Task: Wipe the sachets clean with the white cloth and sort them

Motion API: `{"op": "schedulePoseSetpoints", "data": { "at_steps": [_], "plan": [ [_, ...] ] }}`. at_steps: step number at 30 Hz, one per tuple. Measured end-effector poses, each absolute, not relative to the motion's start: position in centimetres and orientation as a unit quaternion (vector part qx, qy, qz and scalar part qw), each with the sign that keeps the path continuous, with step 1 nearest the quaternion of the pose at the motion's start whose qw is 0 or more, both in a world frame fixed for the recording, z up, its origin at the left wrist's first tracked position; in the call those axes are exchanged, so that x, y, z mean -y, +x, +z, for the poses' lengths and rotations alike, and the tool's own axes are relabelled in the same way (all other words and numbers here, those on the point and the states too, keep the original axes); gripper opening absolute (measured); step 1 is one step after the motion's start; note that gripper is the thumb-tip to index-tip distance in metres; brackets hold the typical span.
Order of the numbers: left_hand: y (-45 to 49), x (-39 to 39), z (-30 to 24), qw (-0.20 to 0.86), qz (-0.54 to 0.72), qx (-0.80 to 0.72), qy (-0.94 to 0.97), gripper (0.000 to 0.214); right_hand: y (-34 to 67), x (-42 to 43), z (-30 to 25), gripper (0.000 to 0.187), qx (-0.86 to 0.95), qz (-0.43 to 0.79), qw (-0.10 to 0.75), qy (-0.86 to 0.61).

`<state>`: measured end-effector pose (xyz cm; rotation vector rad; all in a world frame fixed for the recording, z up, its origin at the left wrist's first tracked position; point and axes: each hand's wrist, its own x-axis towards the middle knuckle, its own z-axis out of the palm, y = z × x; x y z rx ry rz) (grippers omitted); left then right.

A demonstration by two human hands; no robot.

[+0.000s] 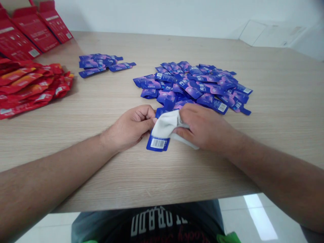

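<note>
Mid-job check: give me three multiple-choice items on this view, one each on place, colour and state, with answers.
1. Where is the white cloth?
A) In the right hand, over a blue sachet
B) On the red sachets
C) Inside a carton

2. What colour is the large sachet pile?
A) Red
B) Green
C) Blue-purple

3. The sachet's barcode end is:
A) Torn off
B) Uncovered
C) Under the cloth

1 A: the hand grips it over the sachet.
2 C: the packets show blue and purple.
3 B: the barcode shows below the cloth.
</note>
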<state>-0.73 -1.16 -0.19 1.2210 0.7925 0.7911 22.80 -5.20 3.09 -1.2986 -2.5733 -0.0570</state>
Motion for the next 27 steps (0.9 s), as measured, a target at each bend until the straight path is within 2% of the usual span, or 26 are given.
{"op": "schedulePoseSetpoints", "data": {
  "at_steps": [3,8,13,18,23,27],
  "plan": [
    [-0.79,1.1,-0.25,0.673,0.352,-0.353,0.547,0.027,22.66,5.38,3.07,0.016,0.91,-0.011,0.101,-0.403],
    [-0.75,1.12,-0.19,0.68,0.356,-0.351,0.537,0.029,22.96,4.95,2.92,0.026,0.861,-0.038,0.146,-0.486],
    [-0.71,1.23,-0.07,0.676,0.355,-0.354,0.541,0.027,22.46,5.6,3.19,0.016,0.913,-0.009,0.091,-0.398],
    [-0.69,1.12,-0.13,0.677,0.353,-0.356,0.539,0.028,22.92,5.13,3.2,0.024,0.863,-0.038,0.14,-0.483],
    [-0.61,1.2,0.0,0.673,0.353,-0.355,0.544,0.028,22.62,5.49,3.26,0.017,0.908,-0.011,0.089,-0.409],
    [-0.64,1.19,0.02,0.678,0.355,-0.358,0.535,0.029,22.8,5.23,3.2,0.026,0.866,-0.036,0.128,-0.483]
  ]
}}
